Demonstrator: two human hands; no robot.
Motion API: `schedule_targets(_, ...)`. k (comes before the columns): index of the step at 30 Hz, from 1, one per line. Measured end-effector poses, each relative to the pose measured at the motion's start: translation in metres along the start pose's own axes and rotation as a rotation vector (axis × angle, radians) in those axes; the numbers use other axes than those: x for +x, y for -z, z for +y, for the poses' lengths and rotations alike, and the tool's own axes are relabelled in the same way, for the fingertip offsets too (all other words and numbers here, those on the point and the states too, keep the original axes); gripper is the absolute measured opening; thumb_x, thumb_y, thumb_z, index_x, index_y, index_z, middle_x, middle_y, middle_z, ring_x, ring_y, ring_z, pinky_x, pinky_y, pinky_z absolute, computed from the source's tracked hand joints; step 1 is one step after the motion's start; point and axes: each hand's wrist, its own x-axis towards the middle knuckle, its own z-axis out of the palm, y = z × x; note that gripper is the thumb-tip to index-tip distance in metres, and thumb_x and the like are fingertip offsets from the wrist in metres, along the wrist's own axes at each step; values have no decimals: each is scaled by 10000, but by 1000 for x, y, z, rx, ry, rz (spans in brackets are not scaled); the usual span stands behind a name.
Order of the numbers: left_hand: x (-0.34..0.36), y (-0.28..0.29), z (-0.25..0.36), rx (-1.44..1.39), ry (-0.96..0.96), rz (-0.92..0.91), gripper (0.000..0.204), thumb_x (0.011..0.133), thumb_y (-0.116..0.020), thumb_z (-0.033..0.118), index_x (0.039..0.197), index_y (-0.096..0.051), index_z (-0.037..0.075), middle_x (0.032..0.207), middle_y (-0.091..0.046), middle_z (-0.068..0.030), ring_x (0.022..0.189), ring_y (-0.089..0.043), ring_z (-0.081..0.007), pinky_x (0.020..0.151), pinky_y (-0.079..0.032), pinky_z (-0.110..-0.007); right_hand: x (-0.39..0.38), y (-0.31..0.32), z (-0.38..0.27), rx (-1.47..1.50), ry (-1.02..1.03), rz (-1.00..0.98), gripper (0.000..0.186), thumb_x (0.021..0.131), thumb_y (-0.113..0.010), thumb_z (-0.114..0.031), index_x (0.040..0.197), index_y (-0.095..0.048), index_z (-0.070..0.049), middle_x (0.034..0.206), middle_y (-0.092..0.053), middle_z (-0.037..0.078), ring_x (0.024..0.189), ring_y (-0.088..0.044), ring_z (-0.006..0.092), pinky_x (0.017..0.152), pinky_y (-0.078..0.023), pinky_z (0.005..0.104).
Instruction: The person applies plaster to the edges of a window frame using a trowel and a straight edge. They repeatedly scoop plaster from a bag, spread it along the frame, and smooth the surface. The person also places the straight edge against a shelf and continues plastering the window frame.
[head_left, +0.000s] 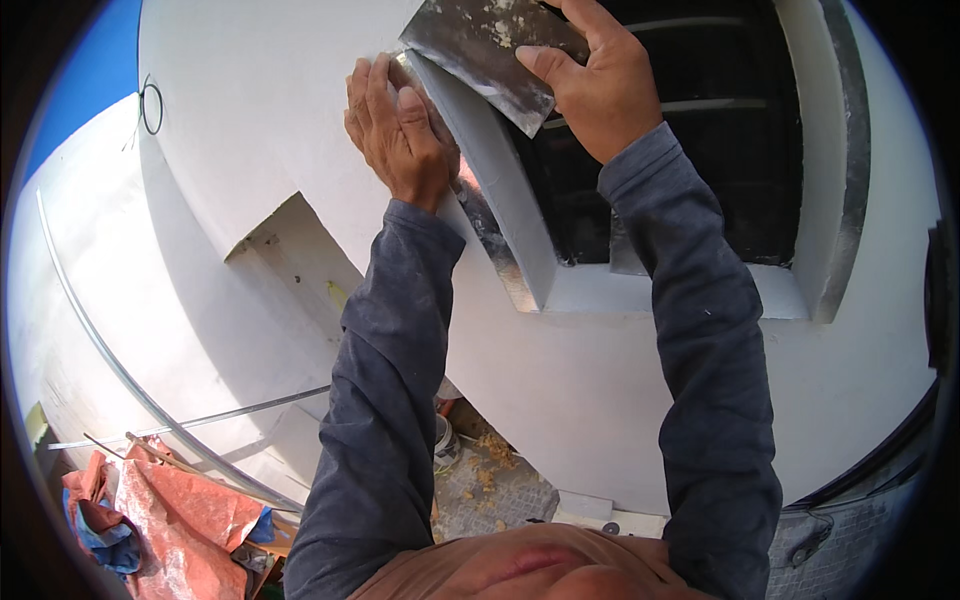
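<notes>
At upper centre I see right hand (612, 85) clamped on plate (478, 48); left hand (402, 140), fingers slightly apart, against trim (492, 236); sill (600, 291) seems done, patchy trim unfinished.

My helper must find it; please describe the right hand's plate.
Find the black window opening in the white wall. At its upper left, the right hand holds a flat plate. Pale residue mottles its dark face, unlike the black opening behind.

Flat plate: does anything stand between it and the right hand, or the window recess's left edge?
Nothing visible: the right hand grips the plate, whose corner overlaps that left edge in view; contact is unclear. The left hand lies lower down.
</notes>
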Motion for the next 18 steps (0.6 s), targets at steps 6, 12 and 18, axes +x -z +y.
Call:
schedule_targets(6,0,-1,-4,-11,-10,-4,521,1046,-392,319,1460,-510,25,1533,-463,-224,1450,-378,-382,1213,-232,-470,2,-1,3,-37,61,9,448,844,-640,53,1287,-609,-4,1153,-713,188,1100,-708,233,959,-536,321)
schedule_targets(12,0,-2,-2,-29,3,-11,525,1070,-369,382,1483,-498,84,1563,-421,-241,1488,-338,-399,1225,-150,-533,3,7,0,42,13,26,436,859,-626,53,1291,-610,-2,1156,-716,166,1073,-699,193,954,-533,309)
schedule_targets(18,1,0,-2,-15,1,-31,530,1084,-350,421,1482,-501,103,1553,-417,-243,1475,-341,-402,1220,-168,-531,2,7,-4,50,-32,7,434,860,-616,47,1292,-608,2,1164,-714,173,1083,-702,209,956,-534,317)
